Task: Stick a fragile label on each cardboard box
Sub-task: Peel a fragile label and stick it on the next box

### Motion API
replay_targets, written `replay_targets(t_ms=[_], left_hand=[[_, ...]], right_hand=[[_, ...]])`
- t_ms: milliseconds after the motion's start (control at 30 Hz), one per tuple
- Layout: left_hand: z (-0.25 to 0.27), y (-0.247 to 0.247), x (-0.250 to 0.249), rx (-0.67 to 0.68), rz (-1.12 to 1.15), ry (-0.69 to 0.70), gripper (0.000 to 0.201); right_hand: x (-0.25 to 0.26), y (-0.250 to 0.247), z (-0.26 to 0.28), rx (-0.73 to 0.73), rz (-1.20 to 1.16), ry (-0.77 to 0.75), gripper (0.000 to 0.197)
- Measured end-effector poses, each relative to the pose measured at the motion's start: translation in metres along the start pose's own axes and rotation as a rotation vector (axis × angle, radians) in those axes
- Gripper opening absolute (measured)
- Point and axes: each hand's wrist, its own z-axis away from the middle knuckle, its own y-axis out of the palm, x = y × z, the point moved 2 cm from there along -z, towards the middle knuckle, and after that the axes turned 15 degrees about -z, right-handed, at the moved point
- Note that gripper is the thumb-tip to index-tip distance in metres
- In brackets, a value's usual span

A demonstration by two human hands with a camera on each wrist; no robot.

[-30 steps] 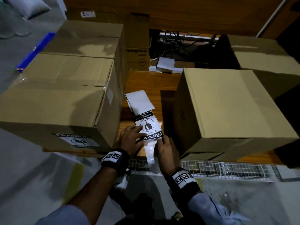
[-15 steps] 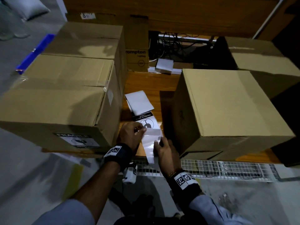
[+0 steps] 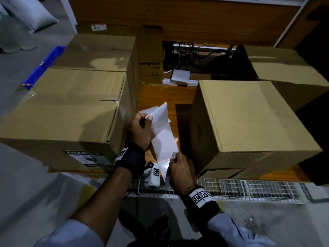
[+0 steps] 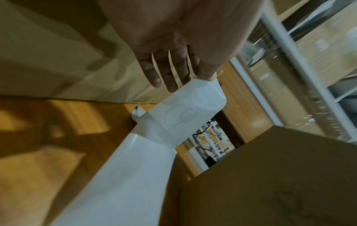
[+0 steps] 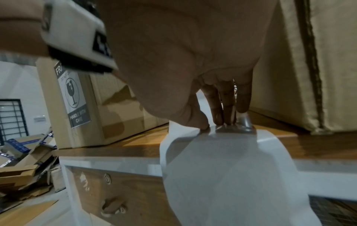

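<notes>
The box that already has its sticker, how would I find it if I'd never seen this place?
Start at the wooden table with big cardboard boxes on both sides. Go to the near left corner, beside the left hand. That box has a grey FRAGILE label with a broken glass on its front face; the box on the right shows none.

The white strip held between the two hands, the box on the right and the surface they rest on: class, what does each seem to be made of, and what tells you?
White strip: thin paper, seemingly glossy label backing; it creases and shines.
Box on the right: matte brown cardboard, with folded flaps.
Tabletop: wood or wood-look laminate, glossy; grain and reflections show.
</notes>
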Motion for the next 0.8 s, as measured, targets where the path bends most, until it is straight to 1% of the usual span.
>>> replay_targets(t_ms=[100, 233, 300, 367, 433, 500, 567, 633, 733, 800], left_hand=[[-0.006, -0.007, -0.014, -0.051, 0.036, 0.032, 0.023], [-0.015, -0.017, -0.032, -0.132, 0.032, 0.013, 0.019], [-0.019, -0.022, -0.035, -0.162, 0.007, -0.001, 0.023], [-0.020, -0.026, -0.037, -0.188, -0.027, 0.006, 0.024], [-0.018, -0.029, -0.041, -0.203, -0.046, 0.005, 0.022], [-0.016, -0.029, -0.045, -0.206, -0.043, 0.007, 0.020], [-0.016, -0.029, -0.047, -0.203, -0.038, 0.011, 0.021], [-0.017, -0.030, -0.047, -0.210, -0.013, 0.019, 0.026], [-0.019, -0.031, -0.046, -0.218, -0.003, 0.025, 0.031], [-0.016, -0.031, -0.048, -0.208, 0.000, 0.037, 0.026]], right_hand=[[0.000, 0.000, -0.002, -0.012, -0.030, 0.013, 0.031], [0.003, -0.003, -0.001, -0.027, -0.062, 0.011, 0.027], [0.005, -0.005, 0.000, -0.023, -0.056, 0.010, 0.029], [0.005, -0.005, -0.002, 0.010, -0.045, 0.012, 0.038], [0.007, -0.007, -0.006, 0.045, -0.017, 0.012, 0.042], [0.011, -0.013, -0.011, 0.065, 0.043, -0.012, 0.038], [0.014, -0.020, -0.016, 0.111, 0.136, -0.049, 0.037], [0.016, -0.027, -0.021, 0.144, 0.182, -0.061, 0.040], [0.017, -0.032, -0.025, 0.165, 0.150, -0.056, 0.043], [0.016, -0.033, -0.029, 0.153, 0.028, -0.028, 0.040]])
